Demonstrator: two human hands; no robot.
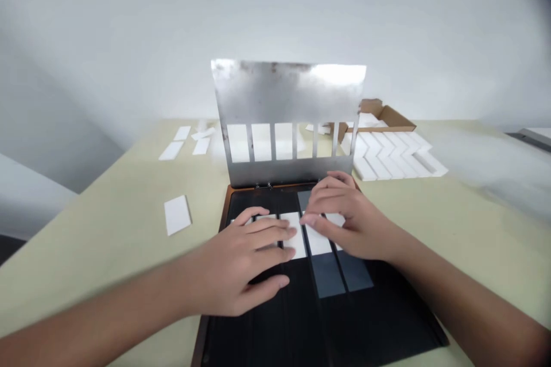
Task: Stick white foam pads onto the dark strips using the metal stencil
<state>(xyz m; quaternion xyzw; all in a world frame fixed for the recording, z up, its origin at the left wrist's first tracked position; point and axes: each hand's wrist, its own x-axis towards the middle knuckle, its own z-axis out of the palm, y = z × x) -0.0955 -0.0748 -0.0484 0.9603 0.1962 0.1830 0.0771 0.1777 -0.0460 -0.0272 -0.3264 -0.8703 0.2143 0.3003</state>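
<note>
My left hand [245, 258] lies with fingers spread across a row of white cards [294, 235] on a black slotted board [258, 327]. To its right, my right hand [350, 218] is over another white card [317, 235], thumb and fingers apart and bent downward. Its fingertips partly cover the cards at the right of the row. Grey-blue rectangles [329, 275] show below the white cards there. Behind both hands, a metal plate [293, 92] with a row of rectangular cutouts stands upright, hinged at the board's far edge.
On the pale table [150, 275], a single white card [177, 215] lies left of the board. More white cards [172, 150] are scattered at the back left. Stacked white cards [391, 155] lean in rows at the right, before an open cardboard box [398, 117].
</note>
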